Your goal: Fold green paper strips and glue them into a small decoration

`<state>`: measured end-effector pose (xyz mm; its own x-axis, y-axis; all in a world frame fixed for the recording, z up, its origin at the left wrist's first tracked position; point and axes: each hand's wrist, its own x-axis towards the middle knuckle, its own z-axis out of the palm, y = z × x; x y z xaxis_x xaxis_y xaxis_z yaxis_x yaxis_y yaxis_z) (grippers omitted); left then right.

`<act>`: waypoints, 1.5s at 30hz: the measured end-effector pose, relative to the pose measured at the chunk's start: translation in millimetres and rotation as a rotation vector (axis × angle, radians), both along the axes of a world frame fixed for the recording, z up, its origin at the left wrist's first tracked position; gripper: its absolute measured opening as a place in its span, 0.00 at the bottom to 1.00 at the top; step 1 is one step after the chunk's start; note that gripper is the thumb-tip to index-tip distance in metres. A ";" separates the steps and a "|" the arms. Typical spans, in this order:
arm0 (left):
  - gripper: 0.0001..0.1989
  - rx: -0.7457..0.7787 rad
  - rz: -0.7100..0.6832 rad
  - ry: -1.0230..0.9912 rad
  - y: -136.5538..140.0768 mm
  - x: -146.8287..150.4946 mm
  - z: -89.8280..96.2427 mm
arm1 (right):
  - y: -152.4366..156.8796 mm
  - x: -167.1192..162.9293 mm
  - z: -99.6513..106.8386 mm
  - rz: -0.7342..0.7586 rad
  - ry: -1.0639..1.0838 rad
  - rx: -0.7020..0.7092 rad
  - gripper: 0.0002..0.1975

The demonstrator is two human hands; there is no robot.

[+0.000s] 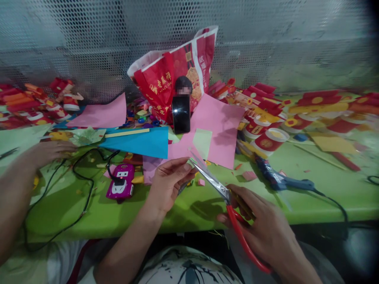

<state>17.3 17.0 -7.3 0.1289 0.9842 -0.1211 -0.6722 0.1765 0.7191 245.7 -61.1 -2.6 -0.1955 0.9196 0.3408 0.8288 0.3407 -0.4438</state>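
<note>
My right hand (263, 225) is closed around the red handles of a pair of scissors (217, 183). The blades point up and left and lie apart, reaching to the fingertips of my left hand (170, 177). Thumb and fingers of that left hand pinch a small light-green piece (192, 161), mostly hidden by the fingers and the blades. A small pink block (201, 182) lies on the table just below the blades. Behind the hands are a pale green sheet (202, 142) and pink paper (222, 130).
A purple power strip (121, 181) with a black cord sits at left. A glue gun (281, 179) lies at right near red cups (271, 141). At the back, a phone (181, 114) stands against a red bag (161, 83). Another person's hand (53, 152) rests at far left.
</note>
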 end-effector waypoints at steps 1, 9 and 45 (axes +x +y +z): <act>0.15 -0.003 -0.003 0.003 -0.4 0.0 0.0 | -0.2 0.1 -0.6 -0.001 0.003 -0.008 0.23; 0.15 -0.009 -0.040 -0.039 -2.4 2.4 5.0 | 0.9 -0.7 0.9 0.026 0.042 0.010 0.21; 0.14 0.017 -0.077 -0.026 -1.0 1.1 1.5 | -0.8 4.2 -8.3 0.001 0.173 0.003 0.22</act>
<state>18.4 16.0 -5.8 0.2070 0.9732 -0.1002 -0.6756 0.2162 0.7049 249.9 -61.9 -10.9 -0.1349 0.9183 0.3722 0.7396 0.3433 -0.5789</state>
